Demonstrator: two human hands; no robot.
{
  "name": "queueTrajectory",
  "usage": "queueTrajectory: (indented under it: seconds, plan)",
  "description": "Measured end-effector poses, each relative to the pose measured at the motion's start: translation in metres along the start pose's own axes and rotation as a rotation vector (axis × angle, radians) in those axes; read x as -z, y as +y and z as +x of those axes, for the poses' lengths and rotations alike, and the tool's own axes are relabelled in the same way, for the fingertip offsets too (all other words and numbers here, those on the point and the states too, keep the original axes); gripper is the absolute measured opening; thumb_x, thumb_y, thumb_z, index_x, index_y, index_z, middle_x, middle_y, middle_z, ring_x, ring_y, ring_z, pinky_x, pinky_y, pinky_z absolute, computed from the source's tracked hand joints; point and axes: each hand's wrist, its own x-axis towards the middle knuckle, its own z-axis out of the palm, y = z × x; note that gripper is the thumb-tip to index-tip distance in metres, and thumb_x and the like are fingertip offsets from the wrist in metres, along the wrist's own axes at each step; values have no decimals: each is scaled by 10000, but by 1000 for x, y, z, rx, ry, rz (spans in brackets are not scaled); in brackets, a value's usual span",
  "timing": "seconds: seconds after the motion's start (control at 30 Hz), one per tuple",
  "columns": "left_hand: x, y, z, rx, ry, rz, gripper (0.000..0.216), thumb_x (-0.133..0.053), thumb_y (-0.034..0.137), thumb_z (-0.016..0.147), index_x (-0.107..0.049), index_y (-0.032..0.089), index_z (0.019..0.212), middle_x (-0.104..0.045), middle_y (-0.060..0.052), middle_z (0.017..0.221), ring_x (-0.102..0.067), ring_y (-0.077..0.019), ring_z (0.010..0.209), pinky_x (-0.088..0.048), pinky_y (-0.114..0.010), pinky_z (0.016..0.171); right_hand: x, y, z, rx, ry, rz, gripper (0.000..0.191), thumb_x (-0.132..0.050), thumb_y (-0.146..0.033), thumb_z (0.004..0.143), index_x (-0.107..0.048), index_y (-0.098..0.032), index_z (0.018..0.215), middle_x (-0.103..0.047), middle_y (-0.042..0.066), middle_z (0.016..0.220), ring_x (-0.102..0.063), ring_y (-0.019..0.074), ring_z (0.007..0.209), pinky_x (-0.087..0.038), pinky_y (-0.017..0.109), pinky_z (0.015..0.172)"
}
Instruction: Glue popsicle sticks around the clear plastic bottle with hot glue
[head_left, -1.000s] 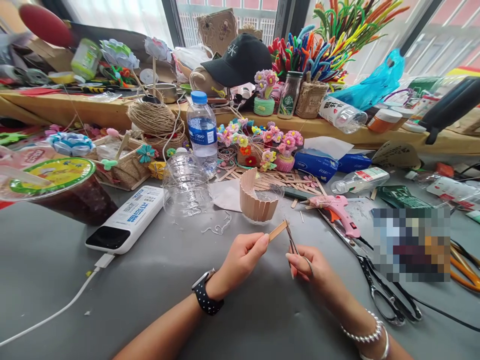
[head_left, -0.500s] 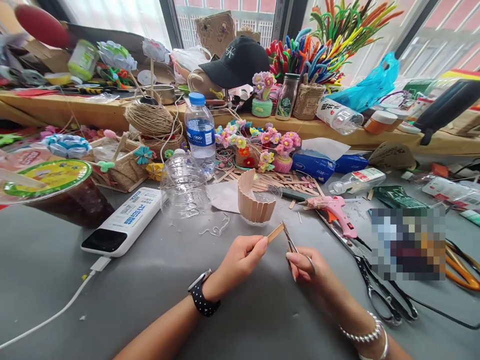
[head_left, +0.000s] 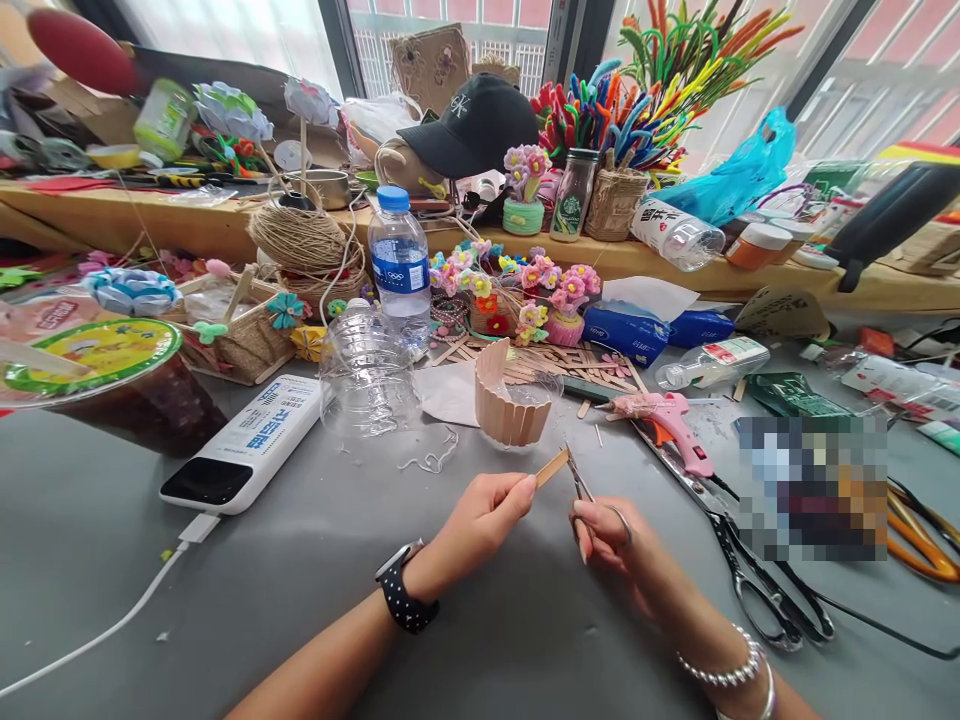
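My left hand [head_left: 499,512] pinches a short flat wooden stick [head_left: 553,467] between thumb and fingers, its free end pointing up and right. Closed around the handles of small metal scissors [head_left: 580,482], my right hand [head_left: 611,530] holds their blades at the stick's far tip. Just beyond my hands stands a small cup [head_left: 514,415] of clear plastic, partly covered with upright wooden strips that rise higher on its left side. Several loose sticks [head_left: 487,360] lie in a pile behind it.
A pink glue gun [head_left: 667,420] and large black-handled scissors [head_left: 739,560] lie to the right. Left are a cut clear bottle [head_left: 367,380], a white power bank [head_left: 247,445] with cable, and a drink cup [head_left: 112,390]. A water bottle [head_left: 400,275] stands behind.
Both hands stay almost in place. The fingers of my right hand shift slightly on the scissors, whose blades remain at the stick's tip.
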Motion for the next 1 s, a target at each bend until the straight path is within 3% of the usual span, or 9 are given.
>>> queueTrajectory:
  seconds: [0.3,0.6,0.77,1.0]
  plan:
    - [2,-1,1,40,-16,-92,395,-317,425,825,-264,179,520,-234,63,484,-211,-63,447,-159,-230,430,4,-1,2,53,33,-145,470,-519,-590,626,-390,-169,462,-302,-58,447,-230,54,443,-162,229,447]
    - [6,3,4,86,-108,-247,406,-362,417,787,-260,183,472,-229,71,440,-174,-55,406,-126,-230,397,7,-1,0,67,-118,-154,474,-471,-591,681,-476,-152,505,-249,-71,428,-211,48,411,-140,222,414]
    - [7,4,3,89,-106,-297,405,-380,413,783,-258,185,471,-224,75,437,-168,-52,402,-119,-236,403,7,-1,0,47,-47,-173,466,-504,-580,653,-437,-155,472,-308,-53,464,-255,56,456,-168,221,447]
    - [5,1,4,56,-79,-325,398,-379,396,795,-252,184,483,-226,75,430,-169,-56,408,-124,-241,415,-1,1,0,18,-11,0,436,-544,-547,640,-384,-169,494,-310,-63,466,-201,46,442,-133,227,441]
